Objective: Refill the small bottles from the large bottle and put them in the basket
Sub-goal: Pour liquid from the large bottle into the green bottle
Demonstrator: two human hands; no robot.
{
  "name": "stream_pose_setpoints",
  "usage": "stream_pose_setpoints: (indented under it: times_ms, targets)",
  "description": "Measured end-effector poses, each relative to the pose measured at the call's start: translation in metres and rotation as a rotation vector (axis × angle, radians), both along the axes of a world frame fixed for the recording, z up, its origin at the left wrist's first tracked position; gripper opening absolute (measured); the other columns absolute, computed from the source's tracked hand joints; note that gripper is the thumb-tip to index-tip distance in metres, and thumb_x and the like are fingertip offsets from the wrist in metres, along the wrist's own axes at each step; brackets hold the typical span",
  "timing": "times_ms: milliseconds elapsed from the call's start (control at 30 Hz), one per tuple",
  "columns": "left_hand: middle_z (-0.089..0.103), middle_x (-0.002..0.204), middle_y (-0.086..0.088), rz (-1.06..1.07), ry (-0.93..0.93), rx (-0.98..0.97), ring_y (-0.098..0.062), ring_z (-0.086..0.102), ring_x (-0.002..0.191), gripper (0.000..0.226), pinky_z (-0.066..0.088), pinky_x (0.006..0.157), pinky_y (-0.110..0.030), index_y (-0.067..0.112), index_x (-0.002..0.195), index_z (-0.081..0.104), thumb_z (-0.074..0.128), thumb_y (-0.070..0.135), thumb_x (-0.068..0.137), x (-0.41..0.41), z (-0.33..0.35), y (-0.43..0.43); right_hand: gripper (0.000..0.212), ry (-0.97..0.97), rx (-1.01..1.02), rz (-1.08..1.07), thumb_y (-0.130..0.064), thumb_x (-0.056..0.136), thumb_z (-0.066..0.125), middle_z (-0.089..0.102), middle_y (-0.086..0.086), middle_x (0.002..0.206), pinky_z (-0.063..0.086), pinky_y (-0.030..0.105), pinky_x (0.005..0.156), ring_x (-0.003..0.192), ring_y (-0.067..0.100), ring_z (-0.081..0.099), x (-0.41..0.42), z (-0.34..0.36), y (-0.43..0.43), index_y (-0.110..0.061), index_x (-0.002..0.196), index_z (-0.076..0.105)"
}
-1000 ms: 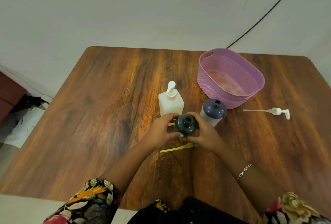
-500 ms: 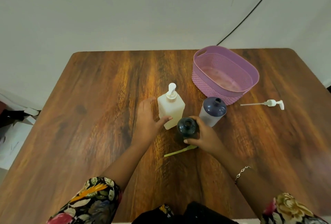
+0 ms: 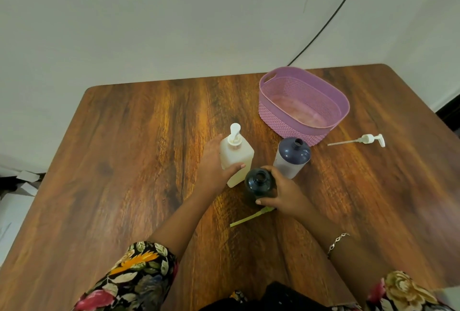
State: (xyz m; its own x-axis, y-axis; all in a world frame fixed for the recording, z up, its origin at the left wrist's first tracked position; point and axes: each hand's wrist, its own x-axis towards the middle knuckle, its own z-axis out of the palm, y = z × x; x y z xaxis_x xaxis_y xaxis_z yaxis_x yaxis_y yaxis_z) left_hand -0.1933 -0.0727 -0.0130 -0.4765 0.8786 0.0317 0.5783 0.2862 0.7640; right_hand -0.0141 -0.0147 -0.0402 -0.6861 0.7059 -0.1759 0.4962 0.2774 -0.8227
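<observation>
Centre frame: left hand (image 3: pixel 214 169) wraps thumb and fingers round the cream pump bottle (image 3: pixel 236 159), which stands upright on the table (image 3: pixel 124 161) with its pump on. Stiff flat-sided plastic, probably easy to hold mid-body; fill level unreadable. Just right of it is the dark round bottle (image 3: pixel 260 183), upright, mouth open, right hand (image 3: pixel 286 196) curled round its body. It looks smooth and likely slippery, so best gripped below the shoulder and kept level. Behind it stands the white bottle with dark top (image 3: pixel 292 157), uncapped. Purple basket (image 3: pixel 286 124) upper right. Loose pump (image 3: pixel 366 139) far right.
</observation>
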Motion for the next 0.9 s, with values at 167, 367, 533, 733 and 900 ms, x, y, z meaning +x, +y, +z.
stream_pose_setpoints:
  times_ms: [167, 367, 533, 733, 900]
  targets:
    - [0.035, 0.143, -0.002, -0.008, 0.0, 0.004, -0.017, 0.037, 0.128, 0.084, 0.036, 0.104, -0.035, 0.015, 0.142, 0.029, 0.074, 0.035, 0.074, -0.0008, -0.0007, 0.0004, 0.063, -0.031, -0.017, 0.007, -0.019, 0.073, 0.077, 0.049, -0.012, 0.117, 0.033, 0.002, 0.082, 0.11, 0.004, 0.046, -0.0017, 0.0008, 0.0013, -0.024, 0.123, 0.039]
    - [0.038, 0.139, -0.003, -0.01, 0.0, 0.021, -0.017, 0.04, 0.125, 0.081, 0.038, 0.101, -0.033, 0.013, 0.14, 0.032, 0.075, 0.033, 0.074, 0.0001, 0.0001, -0.0001, 0.063, -0.031, -0.035, 0.002, -0.02, 0.073, 0.077, 0.048, -0.014, 0.118, 0.032, 0.002, 0.084, 0.111, 0.003, 0.045, -0.0021, -0.0011, 0.0016, -0.029, 0.12, 0.037]
    - [0.039, 0.139, -0.002, -0.007, 0.027, 0.036, -0.015, 0.04, 0.123, 0.081, 0.036, 0.097, -0.027, 0.014, 0.139, 0.033, 0.075, 0.035, 0.073, 0.0002, -0.0012, -0.0016, 0.061, -0.026, -0.021, -0.006, -0.02, 0.074, 0.077, 0.048, -0.015, 0.117, 0.032, 0.001, 0.082, 0.11, 0.001, 0.044, -0.0043, -0.0009, 0.0, -0.03, 0.119, 0.037]
    - [0.041, 0.135, 0.0, 0.026, 0.051, 0.053, -0.013, 0.041, 0.12, 0.082, 0.035, 0.092, -0.022, 0.015, 0.138, 0.034, 0.075, 0.039, 0.072, 0.0006, -0.0024, -0.0036, 0.062, -0.033, -0.019, -0.01, -0.02, 0.073, 0.077, 0.046, -0.018, 0.116, 0.032, 0.0, 0.08, 0.109, -0.001, 0.043, -0.0084, 0.0023, -0.0011, -0.032, 0.119, 0.036]
    - [0.042, 0.131, 0.0, 0.147, 0.056, 0.064, -0.013, 0.042, 0.117, 0.081, 0.034, 0.088, -0.022, 0.015, 0.136, 0.036, 0.076, 0.041, 0.07, 0.0085, -0.0068, -0.0062, 0.062, -0.024, -0.032, -0.018, -0.018, 0.072, 0.078, 0.048, -0.017, 0.116, 0.033, 0.001, 0.082, 0.111, 0.002, 0.045, -0.008, 0.0014, -0.0012, -0.031, 0.118, 0.037]
